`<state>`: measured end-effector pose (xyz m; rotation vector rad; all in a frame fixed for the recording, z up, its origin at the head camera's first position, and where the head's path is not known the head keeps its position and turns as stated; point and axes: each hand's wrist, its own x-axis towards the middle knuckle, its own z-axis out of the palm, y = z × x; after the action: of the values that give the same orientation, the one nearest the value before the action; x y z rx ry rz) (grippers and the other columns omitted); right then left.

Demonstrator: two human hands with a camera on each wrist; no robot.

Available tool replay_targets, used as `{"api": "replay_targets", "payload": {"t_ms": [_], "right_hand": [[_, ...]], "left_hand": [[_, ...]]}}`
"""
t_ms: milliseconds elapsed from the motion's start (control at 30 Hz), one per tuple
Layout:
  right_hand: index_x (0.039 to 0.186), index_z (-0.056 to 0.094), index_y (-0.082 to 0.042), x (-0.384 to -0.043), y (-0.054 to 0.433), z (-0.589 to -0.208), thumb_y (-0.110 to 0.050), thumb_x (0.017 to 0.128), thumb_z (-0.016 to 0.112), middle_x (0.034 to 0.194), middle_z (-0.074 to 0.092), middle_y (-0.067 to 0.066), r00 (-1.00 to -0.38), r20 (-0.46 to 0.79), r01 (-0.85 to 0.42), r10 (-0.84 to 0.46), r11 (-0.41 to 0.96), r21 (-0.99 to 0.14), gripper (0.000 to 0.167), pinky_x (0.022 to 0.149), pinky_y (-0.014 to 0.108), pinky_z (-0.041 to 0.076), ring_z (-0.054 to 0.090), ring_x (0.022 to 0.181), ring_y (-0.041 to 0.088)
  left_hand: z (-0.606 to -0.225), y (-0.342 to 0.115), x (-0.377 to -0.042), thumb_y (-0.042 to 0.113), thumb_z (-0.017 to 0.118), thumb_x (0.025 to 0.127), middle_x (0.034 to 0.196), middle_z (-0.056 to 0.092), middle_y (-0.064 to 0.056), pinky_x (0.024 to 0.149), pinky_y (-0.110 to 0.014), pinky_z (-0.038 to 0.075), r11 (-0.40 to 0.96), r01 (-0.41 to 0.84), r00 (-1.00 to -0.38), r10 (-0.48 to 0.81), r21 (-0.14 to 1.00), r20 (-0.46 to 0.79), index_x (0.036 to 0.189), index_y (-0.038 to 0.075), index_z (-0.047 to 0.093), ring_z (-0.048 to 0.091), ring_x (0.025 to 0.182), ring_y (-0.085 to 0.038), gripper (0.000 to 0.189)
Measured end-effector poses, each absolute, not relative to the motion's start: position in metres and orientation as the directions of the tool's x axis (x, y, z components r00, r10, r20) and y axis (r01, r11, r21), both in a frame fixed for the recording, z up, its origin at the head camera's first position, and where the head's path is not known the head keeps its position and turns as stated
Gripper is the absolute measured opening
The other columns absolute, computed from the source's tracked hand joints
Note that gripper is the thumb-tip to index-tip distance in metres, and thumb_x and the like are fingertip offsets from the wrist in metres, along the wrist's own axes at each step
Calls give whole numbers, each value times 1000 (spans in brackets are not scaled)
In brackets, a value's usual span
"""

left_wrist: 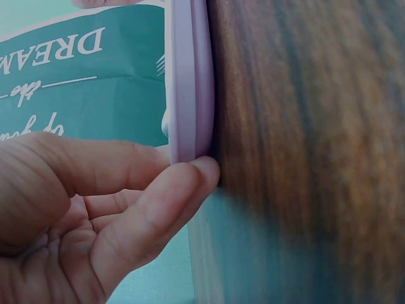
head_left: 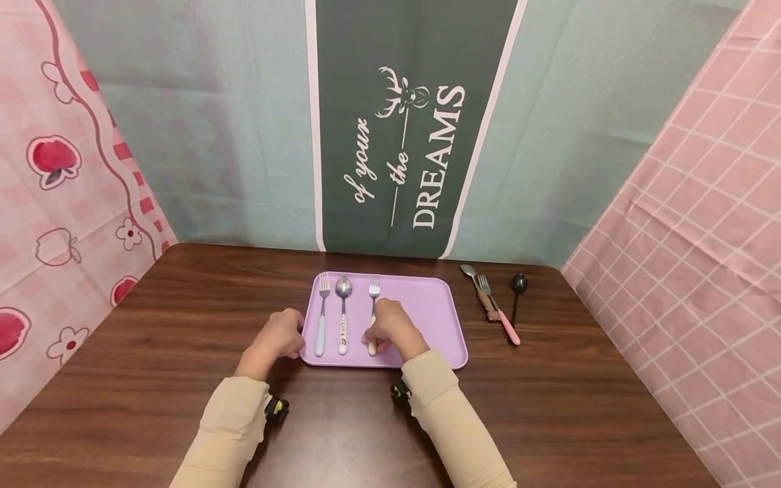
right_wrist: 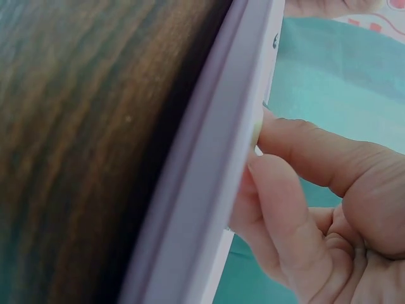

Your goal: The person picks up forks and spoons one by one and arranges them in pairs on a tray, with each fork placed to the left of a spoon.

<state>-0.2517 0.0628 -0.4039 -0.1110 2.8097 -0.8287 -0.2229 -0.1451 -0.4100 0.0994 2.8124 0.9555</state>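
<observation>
A purple tray (head_left: 427,325) lies on the table. My left hand (head_left: 281,335) is at its left edge; in the left wrist view its fingertips (left_wrist: 180,180) pinch the tray rim (left_wrist: 190,76). On the tray, a fork with a pale blue handle (head_left: 320,332) and a spoon with a white patterned handle (head_left: 343,318) lie side by side, tines and bowl pointing away. To their right is a fork with a cream handle (head_left: 374,290). My right hand (head_left: 393,329) pinches its handle, which the fingers partly hide. The right wrist view shows those fingers (right_wrist: 285,190) just over the tray rim.
Right of the tray, on the wooden table (head_left: 549,407), lie a spoon with a brown figure on its handle (head_left: 468,271), a fork with a pink handle (head_left: 509,329) and a black spoon (head_left: 519,285). Cloth hangings (head_left: 244,135) stand behind and at both sides.
</observation>
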Motion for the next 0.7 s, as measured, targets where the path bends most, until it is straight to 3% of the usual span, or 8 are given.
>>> {"api": "replay_targets", "payload": {"t_ms": [433,700], "right_hand": [[66,55,2,-250,63,-403,-6,67,78,57,58,11,-975,-180,-5,-128,828,-560,24,43,27,52,61,44,20],[69,56,-6,-250,65,-394,-25,72,76,64,54,6,-980,-150,-69,-133,927,-369,28,50,30,44,55,57,19]], "left_hand": [[-410,-146,-222,-11,61,68,83,55,-24,45,-23,51,785,7,-985,112,620,-130,99,-13,56,59,50,-16,32],[-410,-146,-222,-10,61,68,84,56,-23,45,-23,50,788,17,-985,118,615,-125,101,-14,56,58,50,-15,34]]}}
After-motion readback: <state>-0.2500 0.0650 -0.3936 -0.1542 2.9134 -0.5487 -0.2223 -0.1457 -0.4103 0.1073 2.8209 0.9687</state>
